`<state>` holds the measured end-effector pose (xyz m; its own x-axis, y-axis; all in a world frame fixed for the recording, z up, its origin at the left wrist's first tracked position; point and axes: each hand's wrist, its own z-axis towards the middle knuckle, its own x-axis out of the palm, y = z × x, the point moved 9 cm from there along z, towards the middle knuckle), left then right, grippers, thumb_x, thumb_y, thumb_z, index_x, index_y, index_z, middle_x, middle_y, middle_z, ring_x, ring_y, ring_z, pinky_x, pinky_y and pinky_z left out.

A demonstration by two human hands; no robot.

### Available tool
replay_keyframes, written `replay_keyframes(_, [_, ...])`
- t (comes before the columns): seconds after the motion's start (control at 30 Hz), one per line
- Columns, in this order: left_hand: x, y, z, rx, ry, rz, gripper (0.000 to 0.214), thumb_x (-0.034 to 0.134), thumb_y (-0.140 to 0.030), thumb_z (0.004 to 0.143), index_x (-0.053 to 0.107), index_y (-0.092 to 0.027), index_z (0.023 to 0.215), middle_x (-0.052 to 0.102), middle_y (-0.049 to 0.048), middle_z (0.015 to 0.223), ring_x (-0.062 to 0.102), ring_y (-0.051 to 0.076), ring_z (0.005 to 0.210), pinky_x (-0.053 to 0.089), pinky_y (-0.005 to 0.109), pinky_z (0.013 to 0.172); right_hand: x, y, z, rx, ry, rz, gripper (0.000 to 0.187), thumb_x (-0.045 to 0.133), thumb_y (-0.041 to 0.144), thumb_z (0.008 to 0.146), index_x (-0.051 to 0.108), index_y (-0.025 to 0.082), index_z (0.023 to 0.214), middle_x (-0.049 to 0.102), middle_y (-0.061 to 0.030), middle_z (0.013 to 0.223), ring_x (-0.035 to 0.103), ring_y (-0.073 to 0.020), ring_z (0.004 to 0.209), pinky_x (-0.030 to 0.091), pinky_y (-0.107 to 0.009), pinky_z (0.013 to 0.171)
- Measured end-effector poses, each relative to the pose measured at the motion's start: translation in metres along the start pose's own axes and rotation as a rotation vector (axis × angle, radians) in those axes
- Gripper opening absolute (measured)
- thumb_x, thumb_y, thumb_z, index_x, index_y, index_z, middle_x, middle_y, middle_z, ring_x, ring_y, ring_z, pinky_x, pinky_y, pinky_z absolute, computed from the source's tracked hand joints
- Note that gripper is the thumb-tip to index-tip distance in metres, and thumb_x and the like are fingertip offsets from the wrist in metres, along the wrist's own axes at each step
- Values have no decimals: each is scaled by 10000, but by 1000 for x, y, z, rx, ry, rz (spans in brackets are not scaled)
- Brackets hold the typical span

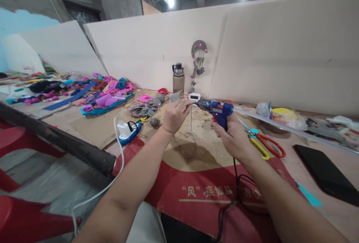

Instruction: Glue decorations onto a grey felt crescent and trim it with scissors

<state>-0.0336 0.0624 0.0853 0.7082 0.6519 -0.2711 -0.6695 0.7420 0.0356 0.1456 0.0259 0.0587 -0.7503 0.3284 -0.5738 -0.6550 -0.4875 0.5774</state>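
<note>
My right hand (234, 136) is wrapped round the grip of a blue hot glue gun (217, 110), whose nozzle points left and whose black cord hangs down toward me. My left hand (175, 115) is closed in a pinch on a small grey felt piece (176, 96) and a thin string that dangles below it, right at the gun's nozzle. Both hands hover above a brown and red cardboard sheet (196, 183) on the table.
Red and yellow scissors (265, 143) lie right of my right hand, a black phone (327, 173) further right. A power strip (127, 130) with a white plug sits at left. A bottle (178, 78), a small clock (194, 96), a hanging felt ornament (198, 57) and coloured felt scraps (106, 97) lie behind.
</note>
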Motion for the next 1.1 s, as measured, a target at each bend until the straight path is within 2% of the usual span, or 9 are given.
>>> replay_keyframes(0.27, [2,1,-2,-4,11,-5,115,570,-181,943,680,-180,976,767,78,984,726,155,970,552,270,888,-1,1,0,77,29,26,281,521,363,903,526,212,1140,647,-87,950,605,-251,857,467,-401,766])
replay_keyframes(0.43, [1,2,-3,-1,-3,-16,122,567,-173,943,679,-180,989,765,75,990,719,148,986,549,261,891,-1,1,0,69,25,16,280,520,356,897,535,207,1135,652,-96,969,611,-264,903,472,-407,784])
replay_keyframes(0.6, [5,5,-4,-28,35,-8,125,563,-188,948,683,-183,983,760,72,998,715,151,993,544,274,913,-2,1,1,73,28,31,262,517,375,900,540,211,1103,655,-93,955,615,-266,923,477,-408,792])
replay_keyframes(0.73, [0,3,-3,-2,-18,-23,128,568,-177,941,688,-179,986,765,73,986,719,146,971,544,257,890,-3,2,1,68,22,38,250,530,359,892,546,220,1099,655,-81,915,624,-268,905,487,-406,780])
replay_keyframes(0.83, [-1,8,-2,-40,-18,-32,120,573,-184,938,692,-185,953,769,74,970,727,149,937,549,261,871,-5,4,1,57,17,38,253,535,359,890,553,227,1106,656,-79,903,624,-269,898,494,-406,773])
replay_keyframes(1.1, [-1,7,-3,-46,-18,-113,117,592,-175,925,696,-180,978,767,94,1020,723,159,1008,550,285,936,-10,8,0,32,-27,21,277,515,387,908,572,244,1138,660,-80,895,617,-272,902,499,-410,781])
